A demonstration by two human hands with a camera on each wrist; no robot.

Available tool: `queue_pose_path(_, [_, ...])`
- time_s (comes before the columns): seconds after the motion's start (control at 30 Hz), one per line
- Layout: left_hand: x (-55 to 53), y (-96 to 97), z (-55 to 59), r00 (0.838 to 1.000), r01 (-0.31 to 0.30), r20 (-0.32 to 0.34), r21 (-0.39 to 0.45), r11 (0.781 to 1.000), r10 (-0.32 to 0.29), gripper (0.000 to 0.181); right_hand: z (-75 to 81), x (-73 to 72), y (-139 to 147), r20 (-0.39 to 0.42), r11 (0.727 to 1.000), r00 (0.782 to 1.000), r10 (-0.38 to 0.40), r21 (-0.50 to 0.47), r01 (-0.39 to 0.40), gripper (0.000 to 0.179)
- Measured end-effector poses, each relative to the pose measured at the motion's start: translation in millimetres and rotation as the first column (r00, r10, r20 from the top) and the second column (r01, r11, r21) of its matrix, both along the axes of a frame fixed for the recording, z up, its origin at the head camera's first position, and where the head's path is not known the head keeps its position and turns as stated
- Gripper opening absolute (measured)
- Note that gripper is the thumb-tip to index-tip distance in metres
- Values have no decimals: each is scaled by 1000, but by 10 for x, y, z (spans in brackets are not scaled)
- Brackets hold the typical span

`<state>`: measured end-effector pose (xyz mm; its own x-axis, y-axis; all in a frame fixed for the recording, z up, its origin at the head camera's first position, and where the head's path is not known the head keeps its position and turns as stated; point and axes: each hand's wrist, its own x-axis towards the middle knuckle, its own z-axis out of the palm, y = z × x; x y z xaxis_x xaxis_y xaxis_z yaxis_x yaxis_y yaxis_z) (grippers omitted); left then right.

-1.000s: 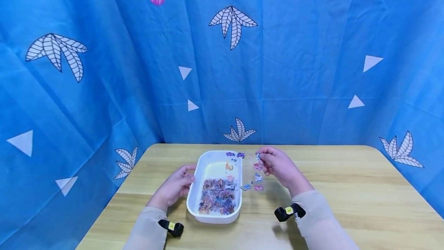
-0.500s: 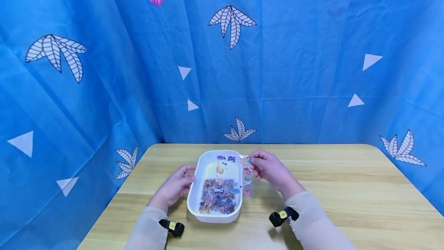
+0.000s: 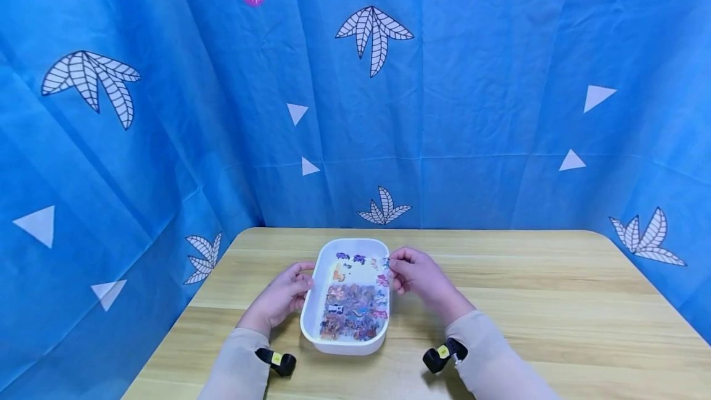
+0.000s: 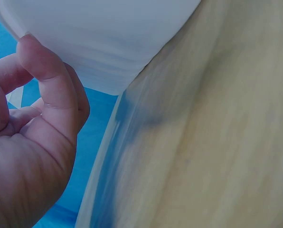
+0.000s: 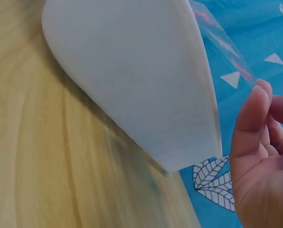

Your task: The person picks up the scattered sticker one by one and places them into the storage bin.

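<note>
A white plastic tray (image 3: pixel 345 347) stands on the table, with a layer of many-coloured stickers (image 3: pixel 347 329) showing in its near half. My left hand (image 3: pixel 282 296) holds the tray at its left side; in the left wrist view the thumb lies against the outer wall near the rim. With thumb and forefinger my right hand (image 3: pixel 420 281) pinches the edge of a clear sticker sheet (image 5: pixel 229 50), just beyond the tray's right rim. Small cartoon stickers in purple, orange, blue and pink dot this sheet, which spreads over the tray. Its far left corner is hard to make out.
The pale wooden table (image 3: pixel 533 301) reaches out to the right of the tray and in front of it. A blue patterned curtain (image 3: pixel 478 110) hangs behind the table and along both sides. Each wrist wears a black camera (image 3: pixel 444 354) on a strap.
My right hand has moved left, bringing the sticker sheet from partly past the tray's right rim to lie almost wholly above the tray. My left hand and the tray have barely moved.
</note>
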<state>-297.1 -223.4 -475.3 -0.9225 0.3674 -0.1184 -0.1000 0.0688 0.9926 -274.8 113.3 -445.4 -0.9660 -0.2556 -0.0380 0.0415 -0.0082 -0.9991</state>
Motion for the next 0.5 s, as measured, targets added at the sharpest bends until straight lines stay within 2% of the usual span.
queue_pose_path(0.17, [-8, -2, -3, 1000, 7, 0, 3, 1000, -7, 54, -3, 22, -45, -13, 1000, 1000, -13, 18, 14, 16])
queue_pose_path(0.5, [-21, 4, -26, 1000, 20, -6, 6, 1000, -20, 56, -12, 68, -115, -113, 975, 993, -13, 220, 38, 12])
